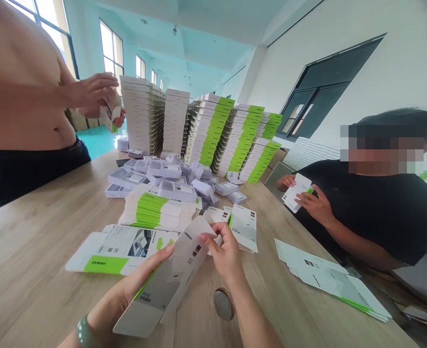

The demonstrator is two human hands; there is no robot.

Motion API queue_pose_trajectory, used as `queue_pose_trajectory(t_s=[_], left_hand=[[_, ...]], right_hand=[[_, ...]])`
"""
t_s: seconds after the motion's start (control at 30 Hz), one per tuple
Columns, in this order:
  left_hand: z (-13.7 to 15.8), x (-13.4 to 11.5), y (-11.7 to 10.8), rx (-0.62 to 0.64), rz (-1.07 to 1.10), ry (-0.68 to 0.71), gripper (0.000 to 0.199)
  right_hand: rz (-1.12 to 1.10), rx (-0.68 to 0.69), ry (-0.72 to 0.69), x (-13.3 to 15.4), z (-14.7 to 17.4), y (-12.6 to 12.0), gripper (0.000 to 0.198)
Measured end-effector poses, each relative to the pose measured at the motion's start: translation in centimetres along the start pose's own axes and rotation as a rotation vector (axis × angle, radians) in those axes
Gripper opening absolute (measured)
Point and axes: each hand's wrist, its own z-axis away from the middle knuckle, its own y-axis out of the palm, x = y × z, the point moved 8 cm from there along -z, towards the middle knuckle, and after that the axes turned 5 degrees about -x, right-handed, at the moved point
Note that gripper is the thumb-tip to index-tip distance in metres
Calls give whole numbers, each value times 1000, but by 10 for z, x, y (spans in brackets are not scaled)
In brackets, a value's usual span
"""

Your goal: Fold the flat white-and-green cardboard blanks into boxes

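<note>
A white, grey and green cardboard box [179, 270], partly folded with its end flaps out, is held tilted over the table's front. My left hand [140, 270] is closed along its left side, thumb on the upper edge. At the box's upper right end, the thumb and bent fingers of my right hand [224, 249] pinch a flap. Just beyond lies a flat unfolded box blank [115, 253], with a stack of blanks [155, 210] behind it. Several folded boxes [244, 227] lie past my right hand.
White plastic trays [162, 169] are heaped mid-table before tall stacks of boxes [209, 130]. More flat blanks [329, 280] lie at right. A round grommet [224, 304] sits in the table [35, 270]. Two co-workers, at left [24, 96] and right [373, 208], each hold a box.
</note>
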Motion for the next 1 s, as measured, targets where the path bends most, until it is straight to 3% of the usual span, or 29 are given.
queue_pose_trajectory(t_s=[0.1,0.2,0.3,0.4,0.53,0.63,0.7,0.83,1.0], left_hand=[[15,26,29,384,227,-298,63],[25,20,39,639,257,-293,77],[28,10,44,771,239,-240,83],[29,8,47,807,254,-229,81],[21,11,41,687,257,-239,70],[7,7,23,465,290,-221,65],[-2,4,10,299,321,-198,65],[-11,1,-6,59,303,-129,68],[-14,-8,-12,-71,103,31,70]], right_hand=[[-24,40,14,0,9,3,42],[-84,110,34,2,14,7,41],[-258,200,83,6,16,11,40],[-394,180,126,6,14,7,39],[-443,79,130,1,11,-1,34],[-518,-30,122,1,12,-5,53],[-567,56,215,1,16,8,64],[-545,366,418,5,37,42,54],[-481,373,396,4,42,51,53]])
